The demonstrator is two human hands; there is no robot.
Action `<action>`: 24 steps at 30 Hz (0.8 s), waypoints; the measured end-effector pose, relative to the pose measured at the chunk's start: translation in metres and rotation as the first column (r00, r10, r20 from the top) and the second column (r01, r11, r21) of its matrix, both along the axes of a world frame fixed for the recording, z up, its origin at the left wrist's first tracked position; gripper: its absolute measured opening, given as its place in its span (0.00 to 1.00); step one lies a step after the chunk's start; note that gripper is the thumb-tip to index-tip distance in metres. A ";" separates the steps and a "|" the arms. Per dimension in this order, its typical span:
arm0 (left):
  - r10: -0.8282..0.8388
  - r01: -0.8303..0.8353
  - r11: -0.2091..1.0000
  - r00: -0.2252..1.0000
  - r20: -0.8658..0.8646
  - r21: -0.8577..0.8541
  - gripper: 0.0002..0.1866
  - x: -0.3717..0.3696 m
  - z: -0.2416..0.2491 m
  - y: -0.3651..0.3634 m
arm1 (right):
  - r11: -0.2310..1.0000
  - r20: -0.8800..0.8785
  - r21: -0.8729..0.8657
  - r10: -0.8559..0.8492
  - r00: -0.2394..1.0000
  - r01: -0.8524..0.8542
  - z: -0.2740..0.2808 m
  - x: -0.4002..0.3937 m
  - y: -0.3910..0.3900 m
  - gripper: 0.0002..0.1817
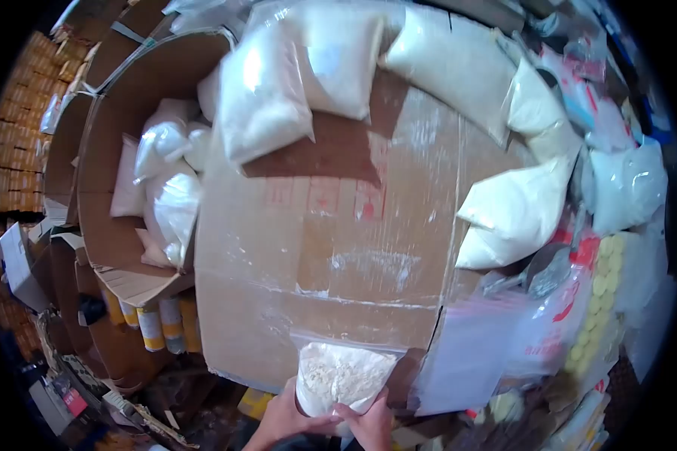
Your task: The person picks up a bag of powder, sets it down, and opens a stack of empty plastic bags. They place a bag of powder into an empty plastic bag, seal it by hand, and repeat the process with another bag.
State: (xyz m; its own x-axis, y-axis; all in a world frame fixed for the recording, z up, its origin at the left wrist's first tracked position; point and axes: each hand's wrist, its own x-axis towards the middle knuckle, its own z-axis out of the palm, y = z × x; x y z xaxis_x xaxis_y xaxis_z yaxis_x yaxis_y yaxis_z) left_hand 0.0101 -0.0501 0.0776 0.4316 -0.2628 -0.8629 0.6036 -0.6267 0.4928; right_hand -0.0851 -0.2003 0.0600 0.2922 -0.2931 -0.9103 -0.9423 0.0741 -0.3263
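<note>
A clear plastic bag of white, lumpy powder [342, 374] is held between both hands at the front edge of the cardboard. My left hand [295, 417] wraps round its lower left side. My right hand [370, 422] grips the lower right, its thumb pressed on the bag's front. The bag's top strip lies flat above the powder, over the edge of the flattened cardboard [278, 248]. White powder smears mark that cardboard. Parts of the fingers are hidden behind the bag.
Filled white bags [267, 98] line the cardboard's far side, and another bag [515, 214] lies at right. An open cardboard box [120, 113] at left contains several filled bags. Flat plastic bags [466, 353] are stacked at right, near a metal scoop [547, 270].
</note>
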 end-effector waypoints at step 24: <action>0.259 -0.250 0.966 0.899 0.354 -0.071 0.35 0.042 -0.047 -0.007 | 0.981 0.193 -0.117 0.174 0.966 -0.154 -0.014 0.091 -0.072 0.28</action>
